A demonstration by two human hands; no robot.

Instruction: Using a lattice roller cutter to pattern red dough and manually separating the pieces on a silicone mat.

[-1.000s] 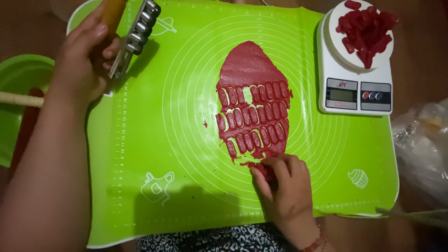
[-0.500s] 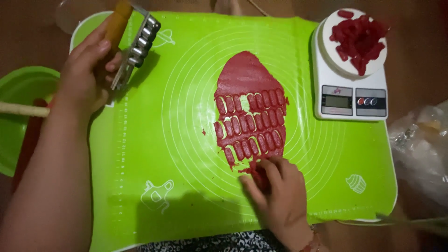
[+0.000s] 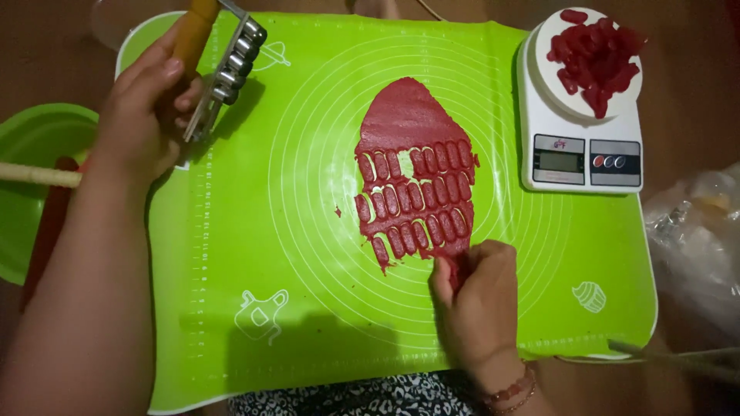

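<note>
a: since a second ago the right hand (image 3: 478, 296) has crept a bit right along the near edge of the red dough sheet (image 3: 412, 166); the left hand (image 3: 146, 127) has stayed far-left with the roller cutter (image 3: 231, 65), tilted a little more.

b: grip state?

a: right hand is nearly closed, thumb and fingertips pinched onto a cut piece at the sheet's near-right corner. can't tell if the piece is clear of the mat yet. left hand is wrapped round the cutter's yellow handle, metal wheels off the mat, pointing far-right.

b: where's the sheet sitting?

a: middle of the green silicone mat (image 3: 254, 254), on the worktop. far part is uncut, the near part is scored into rows of small oblong pieces. one gap in the far row.

b: how will the pieces handle?

a: my read: soft, light, a bit tacky. they'll likely stretch or smear if squeezed. edges look ragged at near-left, so thin there and apt to tear.

b: where to hold?

a: i'd judge best by the short end, lifting an edge with a fingertip, then pinch lightly across the width. peel low along the mat, not straight up.

b: anything else around?

a: white kitchen scale (image 3: 578, 115) far-right with a heap of red pieces (image 3: 597, 62) on its pan. green bowl (image 3: 31, 146) at left, clear plastic bag (image 3: 697, 239) at right.
</note>
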